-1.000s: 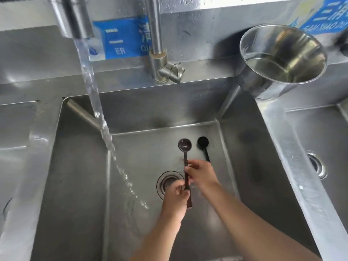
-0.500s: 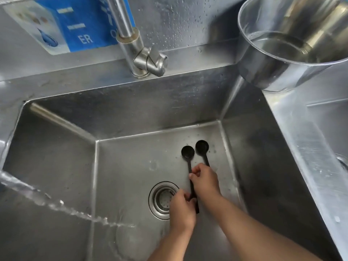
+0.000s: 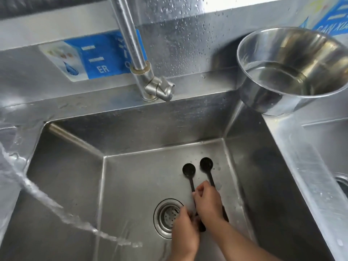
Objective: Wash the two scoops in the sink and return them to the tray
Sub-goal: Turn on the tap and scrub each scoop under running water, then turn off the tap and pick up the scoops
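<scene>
Two black long-handled scoops lie side by side on the floor of the steel sink (image 3: 131,185), bowls pointing away from me. The left scoop (image 3: 188,170) has its handle pinched by both hands: my right hand (image 3: 209,202) grips the middle of the handle, and my left hand (image 3: 185,230) holds its near end beside the drain. The right scoop (image 3: 206,164) rests on the sink floor just right of it, its handle running under my right hand. No tray is in view.
A stream of water (image 3: 47,202) falls diagonally into the sink's left side. The drain strainer (image 3: 166,217) sits left of my hands. A faucet pipe with valve (image 3: 156,87) stands at the back. A steel bowl of water (image 3: 293,72) sits on the right rim.
The left scoop has come down from a raised position to lie next to the other scoop on the sink floor. My view has shifted, so the water stream now appears far left.
</scene>
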### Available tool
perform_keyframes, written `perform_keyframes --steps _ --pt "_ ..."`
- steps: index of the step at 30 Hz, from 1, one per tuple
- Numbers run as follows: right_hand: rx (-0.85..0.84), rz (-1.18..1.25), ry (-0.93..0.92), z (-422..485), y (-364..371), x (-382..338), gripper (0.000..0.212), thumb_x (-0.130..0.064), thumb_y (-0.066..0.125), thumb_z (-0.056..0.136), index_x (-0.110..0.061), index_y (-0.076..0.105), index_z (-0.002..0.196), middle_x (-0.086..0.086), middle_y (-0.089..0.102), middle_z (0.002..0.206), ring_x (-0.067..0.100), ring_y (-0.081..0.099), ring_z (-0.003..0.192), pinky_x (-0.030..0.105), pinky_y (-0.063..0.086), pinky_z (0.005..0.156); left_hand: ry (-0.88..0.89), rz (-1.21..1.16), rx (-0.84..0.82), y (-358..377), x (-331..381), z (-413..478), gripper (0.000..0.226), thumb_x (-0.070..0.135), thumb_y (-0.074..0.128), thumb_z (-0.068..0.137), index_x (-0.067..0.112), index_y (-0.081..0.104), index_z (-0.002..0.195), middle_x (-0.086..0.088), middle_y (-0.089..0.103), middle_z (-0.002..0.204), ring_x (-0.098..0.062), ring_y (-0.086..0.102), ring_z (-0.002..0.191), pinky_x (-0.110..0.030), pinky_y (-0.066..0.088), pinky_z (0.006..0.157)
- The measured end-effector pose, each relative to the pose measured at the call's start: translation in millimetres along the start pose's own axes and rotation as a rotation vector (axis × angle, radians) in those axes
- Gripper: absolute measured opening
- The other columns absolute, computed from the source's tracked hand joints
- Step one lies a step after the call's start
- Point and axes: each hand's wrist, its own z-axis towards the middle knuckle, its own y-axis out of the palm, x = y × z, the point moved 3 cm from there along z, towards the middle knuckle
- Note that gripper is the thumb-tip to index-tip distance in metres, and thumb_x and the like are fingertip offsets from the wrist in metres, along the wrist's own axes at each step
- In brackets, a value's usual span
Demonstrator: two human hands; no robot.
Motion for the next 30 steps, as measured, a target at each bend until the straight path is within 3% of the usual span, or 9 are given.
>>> perform_keyframes --steps 2,8,11,17,19,22,24,27,30 --pt "0.018 -0.033 -0.027 -6.2 -11.1 -13.7 0.008 -0.014 0.057 0.088 -0.021 0.059 0.090 -0.002 0.064 0.088 0.018 0.063 0.080 0.036 0.054 0.072 0.012 0.101 -0.040 -19.9 7.4 2.7 0.005 0.019 0.055 0.086 0.019 0.060 0.088 -0.004 0.072 0.095 -0.022 0.066 0.094 -0.031 0.047 0.082" --pt "-0.052 0.024 -0.250 -23.2 -62.1 -104.7 0.016 -0.014 0.055 0.086 -0.021 0.062 0.098 -0.003 0.067 0.091 0.017 0.062 0.083 0.031 0.050 0.073 0.208 0.312 -0.038 -111.5 60.8 14.9 0.021 0.027 0.051 0.091 0.024 0.057 0.111 -0.001 0.068 0.104 -0.018 0.064 0.097 -0.028 0.048 0.085" --pt "-0.010 0.108 -0.323 -27.3 -98.5 -159.1 0.011 -0.020 0.055 0.086 -0.028 0.059 0.093 -0.008 0.065 0.083 0.008 0.059 0.073 0.020 0.044 0.061 0.314 0.316 0.130 -165.9 91.9 16.8 0.025 0.016 0.051 0.091 0.017 0.060 0.114 -0.004 0.065 0.112 -0.021 0.062 0.102 -0.033 0.049 0.090" --pt "0.104 0.313 -0.392 -42.4 -139.0 -232.3 0.023 -0.019 0.057 0.090 -0.026 0.063 0.111 -0.008 0.066 0.097 0.006 0.061 0.084 0.016 0.042 0.070 0.700 0.362 0.648 -244.7 158.5 0.7 0.044 -0.007 0.071 0.065 0.005 0.065 0.107 -0.011 0.065 0.098 -0.028 0.064 0.086 -0.034 0.051 0.077" --pt "0.120 0.350 -0.398 -50.7 -139.7 -243.5 0.029 -0.016 0.057 0.090 -0.025 0.062 0.117 -0.007 0.064 0.109 0.009 0.061 0.097 0.021 0.044 0.083 0.629 0.392 0.593 -254.1 170.7 9.6 0.051 0.006 0.063 0.076 0.008 0.056 0.126 -0.012 0.056 0.127 -0.028 0.053 0.115 -0.034 0.043 0.096" --pt "0.105 0.443 -0.380 -63.1 -134.4 -251.5 0.031 -0.014 0.054 0.089 -0.027 0.062 0.117 -0.005 0.065 0.115 0.008 0.062 0.106 0.031 0.049 0.096 0.512 0.451 0.413 -256.8 168.7 37.0 0.077 0.015 0.050 0.083 0.016 0.019 0.153 -0.002 0.006 0.164 -0.024 0.009 0.150 -0.042 0.026 0.119" --pt "0.088 0.484 -0.351 -67.7 -129.0 -253.6 0.037 -0.013 0.052 0.092 -0.023 0.060 0.126 -0.004 0.063 0.124 0.008 0.060 0.113 0.034 0.047 0.104 0.486 0.475 0.321 -257.5 166.4 46.7 0.083 0.012 0.051 0.084 0.022 0.009 0.155 0.007 -0.016 0.163 -0.028 0.006 0.152 -0.053 0.031 0.115" --pt "0.084 0.520 -0.334 -71.3 -121.9 -254.7 0.044 -0.010 0.053 0.094 -0.018 0.053 0.137 -0.007 0.055 0.133 0.004 0.052 0.124 0.027 0.040 0.106 0.439 0.642 0.283 -255.4 156.3 53.5 0.074 0.019 0.050 0.085 0.023 0.019 0.152 0.001 -0.018 0.163 -0.029 0.006 0.152 -0.060 0.025 0.115" --pt "0.076 0.556 -0.338 -77.6 -117.2 -256.1 0.051 -0.008 0.054 0.095 -0.020 0.046 0.143 -0.009 0.050 0.133 0.000 0.046 0.123 0.022 0.035 0.103 0.421 0.720 0.267 -255.4 151.1 52.9 0.081 0.019 0.048 0.090 0.026 0.000 0.154 0.000 -0.020 0.163 -0.026 -0.006 0.152 -0.063 0.016 0.117"
